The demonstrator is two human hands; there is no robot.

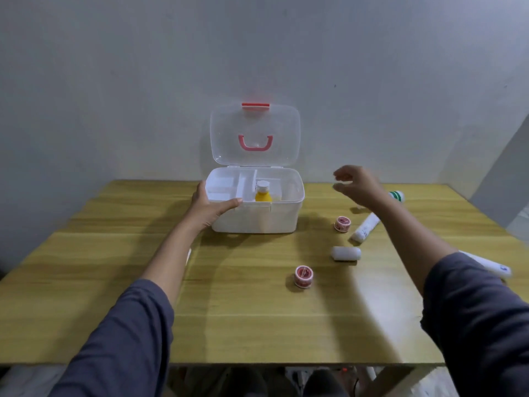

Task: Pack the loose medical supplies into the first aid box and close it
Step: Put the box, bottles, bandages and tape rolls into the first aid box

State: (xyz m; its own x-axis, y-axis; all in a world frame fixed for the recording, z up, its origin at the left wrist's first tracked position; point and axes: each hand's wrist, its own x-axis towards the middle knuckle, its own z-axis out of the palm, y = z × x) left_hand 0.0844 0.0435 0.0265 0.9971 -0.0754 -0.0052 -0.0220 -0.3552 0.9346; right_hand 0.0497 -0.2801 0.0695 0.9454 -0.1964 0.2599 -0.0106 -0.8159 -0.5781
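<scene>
Wooden table (86, 282) fills the lower half of the frame: pale yellow-brown grain, plank seams running left to right, front edge near the bottom. Soft shadows lie across its middle. Behind it, a plain grey-white wall (114, 67) takes the whole upper half; one small dark speck (335, 85) upper right of centre. A darker grey slanted panel (503, 179) stands at the right edge. Below the front edge, lower right: a pale wooden brace (412, 379) and a tiny red-orange spot (344, 369), too small to identify.

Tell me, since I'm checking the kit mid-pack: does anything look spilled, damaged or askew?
Nothing stands out. The yellow bottle stands upright in the open first aid box, and the tape rolls, bandage roll and tubes lie loose but look intact on the table, simply unpacked.
</scene>
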